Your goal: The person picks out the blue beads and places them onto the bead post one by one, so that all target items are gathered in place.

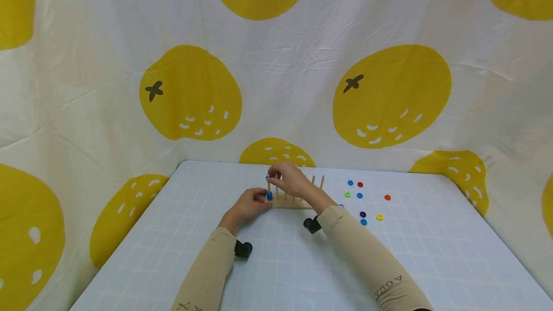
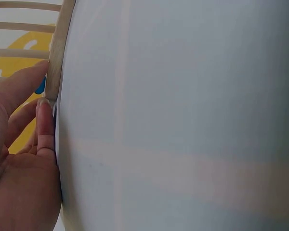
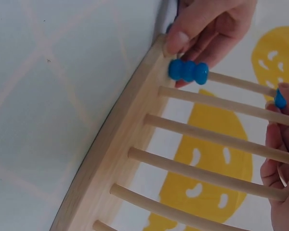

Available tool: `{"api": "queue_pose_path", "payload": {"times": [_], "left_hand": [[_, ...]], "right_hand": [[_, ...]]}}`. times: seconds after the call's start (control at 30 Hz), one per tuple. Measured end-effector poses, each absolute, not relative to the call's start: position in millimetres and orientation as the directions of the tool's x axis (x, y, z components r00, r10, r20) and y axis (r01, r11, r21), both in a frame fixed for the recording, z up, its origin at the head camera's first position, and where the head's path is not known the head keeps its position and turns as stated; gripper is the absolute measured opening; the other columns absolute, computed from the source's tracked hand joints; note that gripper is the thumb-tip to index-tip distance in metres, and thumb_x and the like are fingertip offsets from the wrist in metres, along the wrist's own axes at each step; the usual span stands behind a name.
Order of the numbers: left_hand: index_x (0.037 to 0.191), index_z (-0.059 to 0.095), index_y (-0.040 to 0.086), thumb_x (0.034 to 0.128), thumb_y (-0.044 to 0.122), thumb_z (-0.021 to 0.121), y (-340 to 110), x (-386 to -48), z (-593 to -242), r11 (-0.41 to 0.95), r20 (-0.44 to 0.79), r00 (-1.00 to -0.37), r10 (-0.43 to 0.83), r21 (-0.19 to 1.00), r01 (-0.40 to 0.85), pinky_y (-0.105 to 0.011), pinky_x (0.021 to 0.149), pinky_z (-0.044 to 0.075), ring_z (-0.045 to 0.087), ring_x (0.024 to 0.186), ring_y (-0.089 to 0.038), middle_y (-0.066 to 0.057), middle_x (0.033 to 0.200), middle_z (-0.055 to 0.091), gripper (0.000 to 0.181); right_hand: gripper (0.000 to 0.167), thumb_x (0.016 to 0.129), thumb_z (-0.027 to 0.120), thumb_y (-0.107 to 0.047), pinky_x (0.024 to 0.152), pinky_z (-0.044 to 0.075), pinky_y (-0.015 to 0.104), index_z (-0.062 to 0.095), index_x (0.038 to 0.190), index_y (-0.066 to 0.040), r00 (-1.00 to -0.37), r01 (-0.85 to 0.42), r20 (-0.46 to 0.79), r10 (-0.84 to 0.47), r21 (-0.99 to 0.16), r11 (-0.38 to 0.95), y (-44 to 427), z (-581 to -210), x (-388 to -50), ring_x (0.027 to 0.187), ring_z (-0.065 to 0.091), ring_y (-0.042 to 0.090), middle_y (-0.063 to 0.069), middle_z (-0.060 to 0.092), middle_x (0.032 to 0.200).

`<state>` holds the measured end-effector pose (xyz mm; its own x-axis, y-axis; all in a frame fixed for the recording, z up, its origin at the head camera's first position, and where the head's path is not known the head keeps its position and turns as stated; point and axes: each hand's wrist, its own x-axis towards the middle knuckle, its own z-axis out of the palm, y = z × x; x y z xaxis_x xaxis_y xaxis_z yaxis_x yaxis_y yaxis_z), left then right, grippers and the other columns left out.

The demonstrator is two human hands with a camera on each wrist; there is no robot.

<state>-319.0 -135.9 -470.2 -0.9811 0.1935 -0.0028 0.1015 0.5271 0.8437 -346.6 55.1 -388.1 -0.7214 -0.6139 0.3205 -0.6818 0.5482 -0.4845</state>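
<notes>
While a blue ring (image 3: 280,98) is pinched by the right hand (image 1: 290,179) at the tip of the end peg (image 3: 243,84), the base (image 3: 108,137) is gripped near this peg by the left hand (image 1: 247,204). Three stacked rings (image 3: 188,70), merged into one patch in the head view, are shown separately low on this peg by the right wrist view. Loose rings (image 1: 363,214) are scattered to the right, one partly covered by the right sleeve (image 1: 367,248); other pegs (image 1: 277,190) are partly hidden by the right hand.

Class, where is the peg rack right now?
In the head view, the rack stands toward the far side of the table, left of the loose rings; the left hand holds its left end.
</notes>
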Motion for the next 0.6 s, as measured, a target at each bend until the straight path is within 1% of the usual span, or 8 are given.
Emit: {"api": "queue_pose_path", "payload": {"times": [0.3, 0.5, 0.6], "left_hand": [[0.131, 0.065, 0.002, 0.0901, 0.017, 0.079, -136.8, -318.5, -469.4, 0.524, -0.027, -0.982, 0.188, 0.848, 0.078, -0.033, 0.077, 0.044, 0.053, 0.084, -0.02, -0.006, 0.09, 0.061, 0.045], [0.13, 0.066, 0.002, 0.0896, 0.017, 0.079, -137.6, -319.3, -471.1, 0.518, -0.027, -0.982, 0.185, 0.852, 0.075, -0.033, 0.077, 0.043, 0.053, 0.083, -0.02, -0.006, 0.089, 0.061, 0.045], [0.13, 0.066, 0.002, 0.09, 0.018, 0.079, -136.7, -319.6, -470.7, 0.513, -0.03, -0.981, 0.191, 0.855, 0.074, -0.033, 0.077, 0.043, 0.053, 0.083, -0.02, -0.006, 0.089, 0.061, 0.045]], "right_hand": [[0.013, 0.098, 0.071, -0.019, 0.072, 0.049, 0.029, 0.074, 0.106, -0.009, -0.759, -0.643, 0.286, -0.585, -0.467, 0.607, 53.1, -389.8, -345.0, 0.082, 0.057, 0.014, -0.001, 0.069, 0.095], [0.013, 0.098, 0.071, -0.018, 0.075, 0.051, 0.031, 0.074, 0.107, -0.009, -0.763, -0.637, 0.268, -0.588, -0.464, 0.615, 51.5, -387.9, -344.2, 0.085, 0.059, 0.015, 0.0, 0.07, 0.097], [0.016, 0.099, 0.07, -0.017, 0.081, 0.052, 0.033, 0.073, 0.11, -0.006, -0.757, -0.639, 0.254, -0.602, -0.476, 0.604, 53.9, -385.3, -344.0, 0.09, 0.06, 0.017, 0.003, 0.07, 0.102]]}}
